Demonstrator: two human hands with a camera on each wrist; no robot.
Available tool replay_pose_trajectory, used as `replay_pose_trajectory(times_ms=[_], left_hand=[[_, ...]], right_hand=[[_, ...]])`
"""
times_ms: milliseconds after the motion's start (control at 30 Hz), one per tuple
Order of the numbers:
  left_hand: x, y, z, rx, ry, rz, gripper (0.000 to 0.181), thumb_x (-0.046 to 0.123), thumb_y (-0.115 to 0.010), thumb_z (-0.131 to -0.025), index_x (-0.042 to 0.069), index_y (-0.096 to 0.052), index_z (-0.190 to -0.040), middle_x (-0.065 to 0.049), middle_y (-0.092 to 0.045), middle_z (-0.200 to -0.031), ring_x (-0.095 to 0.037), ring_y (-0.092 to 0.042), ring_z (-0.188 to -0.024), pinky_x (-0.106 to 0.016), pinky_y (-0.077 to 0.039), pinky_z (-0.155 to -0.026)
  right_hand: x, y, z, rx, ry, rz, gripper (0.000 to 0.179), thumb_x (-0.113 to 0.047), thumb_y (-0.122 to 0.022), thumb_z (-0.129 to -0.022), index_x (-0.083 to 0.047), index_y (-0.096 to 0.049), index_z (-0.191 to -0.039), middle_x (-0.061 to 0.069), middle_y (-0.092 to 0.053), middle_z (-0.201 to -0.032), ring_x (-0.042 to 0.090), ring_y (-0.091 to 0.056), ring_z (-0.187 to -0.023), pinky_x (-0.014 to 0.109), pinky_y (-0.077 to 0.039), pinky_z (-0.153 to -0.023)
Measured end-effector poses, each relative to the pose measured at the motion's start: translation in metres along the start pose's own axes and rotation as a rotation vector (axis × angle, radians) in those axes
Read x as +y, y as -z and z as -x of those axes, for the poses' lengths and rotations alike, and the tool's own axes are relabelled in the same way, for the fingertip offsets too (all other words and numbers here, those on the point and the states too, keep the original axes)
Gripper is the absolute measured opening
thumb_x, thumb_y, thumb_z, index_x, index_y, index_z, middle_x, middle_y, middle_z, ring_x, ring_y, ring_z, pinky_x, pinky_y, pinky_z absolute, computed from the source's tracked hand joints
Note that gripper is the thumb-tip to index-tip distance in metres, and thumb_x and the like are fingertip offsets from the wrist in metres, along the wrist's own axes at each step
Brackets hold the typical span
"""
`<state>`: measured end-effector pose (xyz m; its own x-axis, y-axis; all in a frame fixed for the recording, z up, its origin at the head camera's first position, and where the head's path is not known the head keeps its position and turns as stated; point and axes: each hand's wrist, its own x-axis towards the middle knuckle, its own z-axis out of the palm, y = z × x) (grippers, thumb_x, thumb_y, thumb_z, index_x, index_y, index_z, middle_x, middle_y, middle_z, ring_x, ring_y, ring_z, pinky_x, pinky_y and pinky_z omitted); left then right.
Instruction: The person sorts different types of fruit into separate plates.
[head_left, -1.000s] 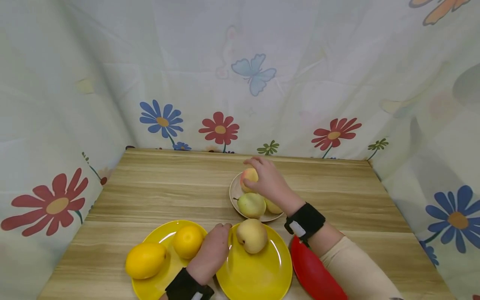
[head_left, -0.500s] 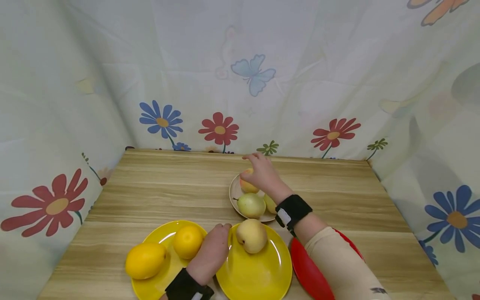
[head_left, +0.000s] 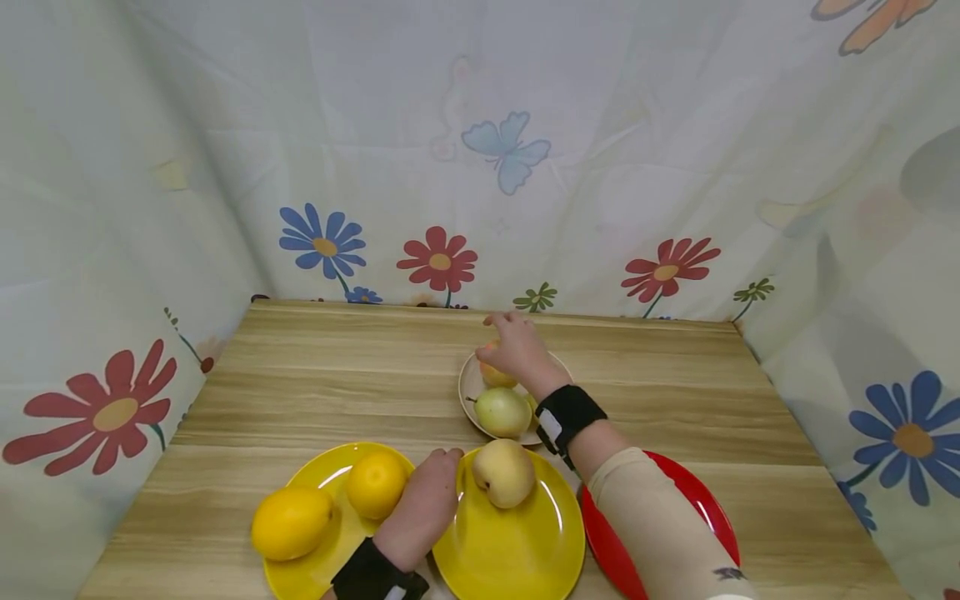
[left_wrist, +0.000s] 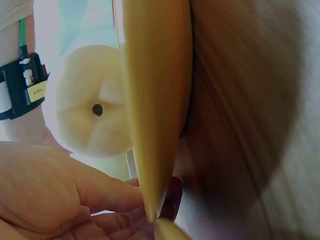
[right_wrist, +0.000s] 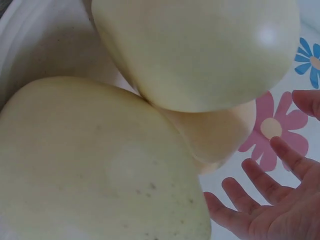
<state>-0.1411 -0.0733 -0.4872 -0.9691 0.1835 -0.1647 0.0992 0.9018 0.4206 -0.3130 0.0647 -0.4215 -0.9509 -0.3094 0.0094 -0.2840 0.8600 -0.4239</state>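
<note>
My left hand (head_left: 420, 504) pinches the rim of the middle yellow plate (head_left: 517, 550); in the left wrist view, thumb and fingers lie on either side of the plate edge (left_wrist: 157, 100). A round pale-yellow pear (head_left: 504, 473) rests on the plate's far part. Behind it, a small beige dish (head_left: 469, 385) holds a green pear (head_left: 502, 411), a peach (head_left: 495, 377) and another pear mostly covered by my right wrist. Over the peach is my right hand (head_left: 520, 354), its fingers spread. The right wrist view shows those fingers (right_wrist: 267, 182) apart from the fruit.
A second yellow plate (head_left: 322, 475) at the left carries an orange (head_left: 377, 483) and a lemon (head_left: 292, 522). At the right, a red plate (head_left: 712, 512) lies partly under my right sleeve. A flowered cloth (head_left: 585, 167) rises behind the wooden table (head_left: 337, 358).
My right hand and forearm have shifted left over the peach, baring more of the red plate and covering more of the rear pear. The left hand stays at the middle plate's rim.
</note>
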Motion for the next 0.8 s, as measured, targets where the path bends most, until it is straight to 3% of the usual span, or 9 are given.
replay_pose_trajectory(times_ms=[233, 467, 800], left_hand=[[0.0, -0.002, 0.001, 0.03, -0.015, -0.004, 0.021, -0.002, -0.06, -0.088, 0.004, -0.058, -0.109, -0.004, -0.051, -0.082, -0.013, -0.048, -0.068, -0.028, -0.048, -0.065], [-0.001, -0.003, -0.001, -0.005, 0.022, 0.038, 0.023, -0.002, -0.061, -0.087, 0.005, -0.058, -0.108, -0.004, -0.051, -0.082, -0.014, -0.048, -0.07, -0.03, -0.048, -0.068], [0.0, 0.0, 0.001, 0.01, -0.001, 0.036, 0.022, 0.0, -0.062, -0.087, 0.004, -0.058, -0.108, -0.004, -0.05, -0.081, -0.014, -0.047, -0.069, -0.028, -0.048, -0.067]], right_hand=[[0.003, -0.007, -0.003, -0.01, -0.026, -0.008, 0.056, -0.034, -0.068, -0.083, -0.012, -0.052, -0.132, 0.017, -0.044, -0.136, 0.036, -0.043, -0.119, 0.047, -0.041, -0.101], [0.004, -0.012, -0.005, 0.002, -0.035, -0.003, 0.055, -0.032, -0.068, -0.083, -0.011, -0.052, -0.132, 0.018, -0.045, -0.135, 0.037, -0.043, -0.12, 0.046, -0.04, -0.1], [0.008, -0.023, -0.01, -0.001, -0.084, 0.012, 0.053, -0.031, -0.065, -0.084, -0.013, -0.052, -0.132, 0.016, -0.044, -0.135, 0.036, -0.041, -0.124, 0.047, -0.041, -0.099]])
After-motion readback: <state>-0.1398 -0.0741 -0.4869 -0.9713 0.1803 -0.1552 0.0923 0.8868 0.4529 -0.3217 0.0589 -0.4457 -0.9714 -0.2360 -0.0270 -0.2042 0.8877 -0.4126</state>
